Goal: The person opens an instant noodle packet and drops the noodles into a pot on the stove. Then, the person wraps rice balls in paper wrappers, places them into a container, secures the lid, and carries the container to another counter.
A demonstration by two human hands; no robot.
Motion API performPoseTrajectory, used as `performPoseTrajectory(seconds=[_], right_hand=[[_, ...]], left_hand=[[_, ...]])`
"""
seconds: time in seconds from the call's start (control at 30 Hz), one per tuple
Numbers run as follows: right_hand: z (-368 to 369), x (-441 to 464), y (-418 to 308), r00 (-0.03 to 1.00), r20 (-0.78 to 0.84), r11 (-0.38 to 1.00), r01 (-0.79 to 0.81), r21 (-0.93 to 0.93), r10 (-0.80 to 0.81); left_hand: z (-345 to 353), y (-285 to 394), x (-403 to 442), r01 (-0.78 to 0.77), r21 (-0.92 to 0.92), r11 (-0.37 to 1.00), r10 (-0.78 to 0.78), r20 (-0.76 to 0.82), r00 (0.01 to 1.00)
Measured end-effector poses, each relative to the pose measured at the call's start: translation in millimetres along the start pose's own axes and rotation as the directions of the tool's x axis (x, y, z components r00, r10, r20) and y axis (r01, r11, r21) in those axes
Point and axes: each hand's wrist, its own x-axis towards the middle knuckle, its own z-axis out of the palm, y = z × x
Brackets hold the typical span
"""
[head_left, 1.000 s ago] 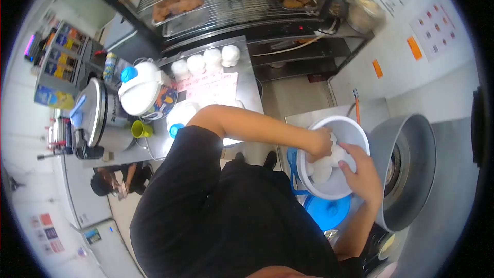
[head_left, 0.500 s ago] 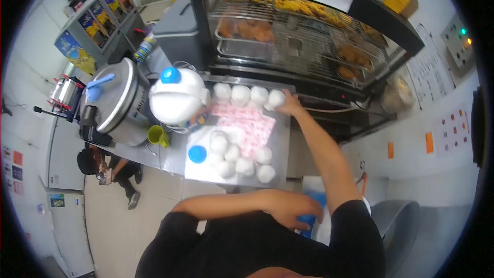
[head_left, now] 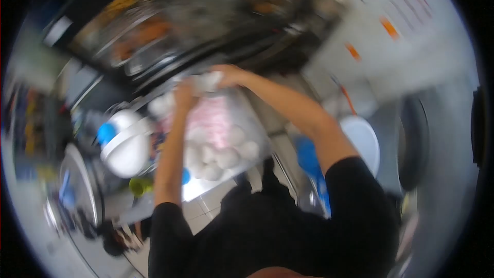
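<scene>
Blurred by motion, my right hand (head_left: 229, 74) curls around a smooth white ball (head_left: 212, 79) at the far end of the metal table. Close beside it, my left hand (head_left: 186, 94) reaches in among the same row and touches a white ball; its fingers are smeared. Other white balls (head_left: 161, 104) of that row lie to its left. Pink-and-white printed paper (head_left: 211, 116) spreads over the table below my hands. Nearer to me sits a cluster of several white balls (head_left: 226, 157). What the balls are made of I cannot tell.
A white jug with a blue cap (head_left: 126, 146) and a green cup (head_left: 140, 186) stand left of my left forearm, beside a large pot (head_left: 82, 185). Behind the table is a food warmer (head_left: 200, 15). Another person (head_left: 121, 239) crouches at lower left. A white bucket (head_left: 362, 141) stands right.
My left hand has risen from near my waist to the far row of white balls. My right hand stays at that row's end. The view has turned and blurred.
</scene>
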Motion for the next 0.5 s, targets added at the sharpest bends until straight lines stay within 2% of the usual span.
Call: performPoseTrajectory(seconds=[0.03, 0.07, 0.1, 0.13, 0.17, 0.2, 0.27, 0.33, 0.4, 0.5], right_hand=[[-34, -52, -40, 0.985, 0.117, 0.991, -0.13, 0.019, 0.126], [-61, -100, -56, 0.964, 0.231, 0.976, -0.168, 0.137, 0.133], [-90, -158, -80, 0.966, 0.232, 0.985, -0.14, 0.101, 0.113], [-109, -217, -97, 0.965, 0.249, 0.994, -0.094, 0.049, 0.079], [-123, -272, -94, 0.984, 0.176, 0.998, -0.04, 0.05, 0.031], [-137, -327, -94, 0.993, 0.113, 0.999, 0.026, 0.033, -0.029], [-151, -429, -106, 0.99, -0.05, 0.991, -0.127, 0.047, 0.129], [-142, -496, -111, 0.846, -0.171, 0.857, -0.468, 0.215, 0.505], [-121, -524, -92, 0.617, -0.284, 0.675, -0.616, 0.407, 0.734], [-83, -527, -21, 0.5, -0.372, 0.622, -0.661, 0.419, 0.782]], left_hand=[[-8, 4, 12, 0.025, 0.001, 1.0, -0.025, 0.118, 0.993], [-19, 10, 24, 0.049, 0.008, 0.999, -0.049, 0.236, 0.97], [-32, 16, 36, 0.07, 0.02, 0.997, -0.073, 0.349, 0.934], [-27, 14, 26, -0.007, 0.151, 0.989, -0.037, 0.287, 0.957], [-33, 21, 33, -0.025, 0.222, 0.975, -0.062, 0.38, 0.923], [-29, 21, 37, -0.042, 0.226, 0.973, -0.051, 0.392, 0.919], [-28, 24, 39, -0.041, 0.184, 0.982, -0.033, 0.381, 0.924], [-39, 25, 45, -0.009, 0.139, 0.99, -0.049, 0.409, 0.911], [-40, 23, 49, -0.052, 0.137, 0.989, -0.003, 0.372, 0.928], [-44, 27, 50, -0.047, 0.108, 0.993, 0.004, 0.371, 0.929]])
